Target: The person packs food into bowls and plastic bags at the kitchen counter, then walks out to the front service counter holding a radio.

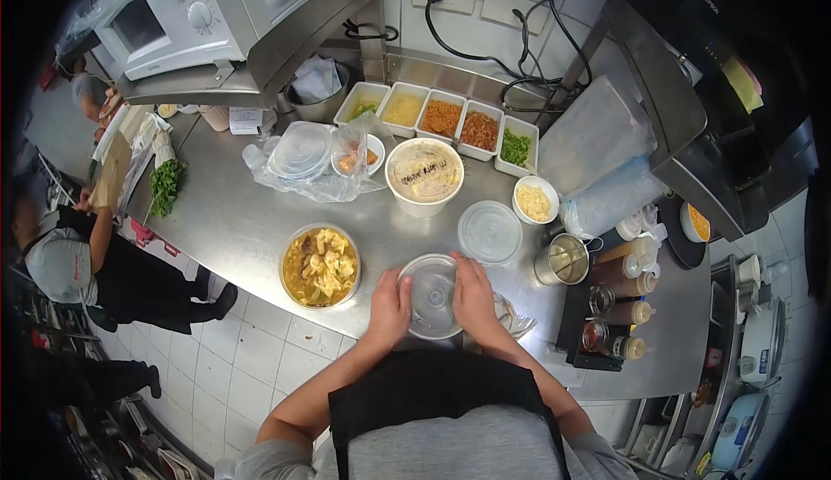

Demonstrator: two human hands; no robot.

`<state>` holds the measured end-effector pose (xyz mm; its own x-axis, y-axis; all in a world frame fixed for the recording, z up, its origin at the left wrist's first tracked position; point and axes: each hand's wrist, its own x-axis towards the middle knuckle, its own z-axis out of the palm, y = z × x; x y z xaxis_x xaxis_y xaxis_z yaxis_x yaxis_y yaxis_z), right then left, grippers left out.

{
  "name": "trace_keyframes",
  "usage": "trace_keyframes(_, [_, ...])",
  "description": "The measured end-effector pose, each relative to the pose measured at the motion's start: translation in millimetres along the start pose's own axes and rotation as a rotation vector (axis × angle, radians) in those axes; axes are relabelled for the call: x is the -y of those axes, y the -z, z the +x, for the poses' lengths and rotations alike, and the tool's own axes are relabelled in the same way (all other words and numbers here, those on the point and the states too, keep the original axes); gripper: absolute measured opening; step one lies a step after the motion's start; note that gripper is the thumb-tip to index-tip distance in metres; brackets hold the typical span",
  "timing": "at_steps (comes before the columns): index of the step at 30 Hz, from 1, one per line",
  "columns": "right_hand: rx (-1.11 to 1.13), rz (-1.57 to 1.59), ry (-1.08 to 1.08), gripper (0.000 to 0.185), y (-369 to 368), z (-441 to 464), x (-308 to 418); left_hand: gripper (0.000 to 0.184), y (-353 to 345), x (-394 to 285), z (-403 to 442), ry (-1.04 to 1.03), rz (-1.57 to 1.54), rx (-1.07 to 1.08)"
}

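Between my two hands is a round clear plastic container (430, 294), at the near edge of the steel counter. My left hand (390, 304) curves against its left side, thumb along the rim. Against its right side rests my right hand (474, 294), fingers together. I see no food inside the container. To the left stands a round bowl of soup (320, 265) with yellow egg-like pieces and darker bits. A clear round lid (490, 231) lies just beyond my right hand. Behind the container is a white tub (424, 175) with handwriting on its lid.
White trays of toppings (441, 118) line the back. A cup of chopped pale food (535, 200), a metal pot (563, 259) and sauce bottles (627, 313) stand right. Bagged lids (300, 150) and green herbs (166, 187) lie left. Another person (95, 264) stands far left.
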<state>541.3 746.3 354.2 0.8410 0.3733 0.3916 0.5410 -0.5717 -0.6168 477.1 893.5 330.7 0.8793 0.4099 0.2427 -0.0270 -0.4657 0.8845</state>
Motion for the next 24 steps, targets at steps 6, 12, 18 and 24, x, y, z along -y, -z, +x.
trace_keyframes(6, [0.103,0.192,-0.015,0.024,3,19,-8,0.019,-1,-8,42,-0.165,0.111,0.199])
trace_keyframes(12, [0.161,0.220,0.012,0.018,-3,28,-19,0.018,-1,-8,54,-0.151,0.101,0.313])
trace_keyframes(18, [0.196,0.202,-0.019,0.017,-4,32,-18,0.017,4,-26,60,-0.057,0.309,0.352])
trace_keyframes(24, [0.118,0.178,-0.063,0.019,-7,28,-20,0.049,-14,-48,7,-0.365,0.717,0.234])
